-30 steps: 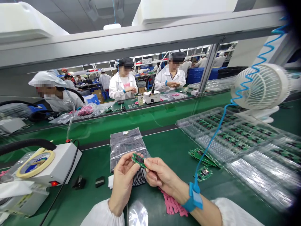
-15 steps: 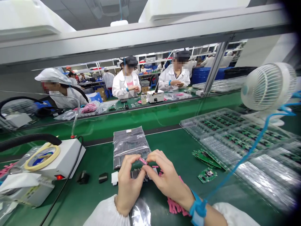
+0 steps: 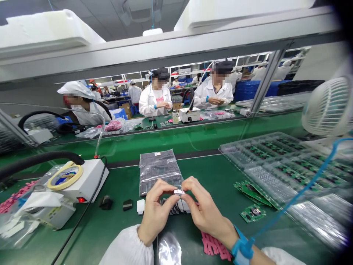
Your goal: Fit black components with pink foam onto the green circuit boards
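Note:
My left hand (image 3: 156,213) and my right hand (image 3: 205,211) meet above the green bench, fingertips pinched together on a small pale piece (image 3: 179,191). What the piece is I cannot make out. Under my hands lies a row of small dark parts (image 3: 176,207). A clear bag of dark parts (image 3: 158,169) lies just beyond. A blue wrist strap (image 3: 242,247) with a coiled blue cord sits on my right wrist. Pink strips (image 3: 213,246) lie below my right hand.
Loose green circuit boards (image 3: 252,212) lie right of my hands, with clear trays of boards (image 3: 278,162) behind them. A white unit with a tape roll (image 3: 67,175) and a black hose stands left. A white fan (image 3: 328,106) is far right. Workers in white coats sit across the conveyor.
A second ago I held a green board between both hands. It is gone from my fingers; they now pinch a small pale piece, lower over the bench. The view shifted left.

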A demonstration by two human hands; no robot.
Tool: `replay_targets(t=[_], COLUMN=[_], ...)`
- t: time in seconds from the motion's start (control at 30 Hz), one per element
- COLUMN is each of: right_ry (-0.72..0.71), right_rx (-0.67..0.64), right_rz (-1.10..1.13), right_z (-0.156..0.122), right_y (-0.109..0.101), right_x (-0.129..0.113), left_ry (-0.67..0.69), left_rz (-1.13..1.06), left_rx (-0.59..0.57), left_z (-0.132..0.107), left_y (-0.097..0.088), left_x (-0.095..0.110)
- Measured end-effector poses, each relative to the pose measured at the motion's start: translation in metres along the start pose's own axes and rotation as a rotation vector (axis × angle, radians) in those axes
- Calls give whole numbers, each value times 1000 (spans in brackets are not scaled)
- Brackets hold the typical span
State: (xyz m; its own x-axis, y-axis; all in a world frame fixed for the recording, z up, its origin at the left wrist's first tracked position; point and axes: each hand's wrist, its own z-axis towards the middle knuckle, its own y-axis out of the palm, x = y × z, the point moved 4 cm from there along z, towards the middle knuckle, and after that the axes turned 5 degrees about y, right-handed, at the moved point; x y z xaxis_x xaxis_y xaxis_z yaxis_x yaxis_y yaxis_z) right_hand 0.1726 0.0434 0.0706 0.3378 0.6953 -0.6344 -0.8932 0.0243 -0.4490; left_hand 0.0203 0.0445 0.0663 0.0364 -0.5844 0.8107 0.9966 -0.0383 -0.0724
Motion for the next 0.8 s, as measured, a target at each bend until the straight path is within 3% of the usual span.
replay_targets(t=[0.17, 0.27, 0.37, 0.47, 0.6, 0.8], right_ry=[65, 156, 292, 464, 500, 458], right_rx=[-1, -95, -132, -40, -53, -164], right_rz=[67, 73, 28, 3, -11, -108], right_z=[5, 18, 32, 38, 34, 26], right_y=[-1, -5, -13, -22, -21, -17], right_x=[1, 12, 46, 98, 142, 137], left_ry=[-23, -54, -90, -120, -172, -364], left_rz=[47, 86, 160, 288, 520, 951], left_rx=[28, 50, 53, 7, -94, -210], left_z=[2, 10, 27, 55, 106, 180], left_y=[-1, -8, -19, -35, -66, -124], left_x=[2, 1, 0, -8, -39, -104])
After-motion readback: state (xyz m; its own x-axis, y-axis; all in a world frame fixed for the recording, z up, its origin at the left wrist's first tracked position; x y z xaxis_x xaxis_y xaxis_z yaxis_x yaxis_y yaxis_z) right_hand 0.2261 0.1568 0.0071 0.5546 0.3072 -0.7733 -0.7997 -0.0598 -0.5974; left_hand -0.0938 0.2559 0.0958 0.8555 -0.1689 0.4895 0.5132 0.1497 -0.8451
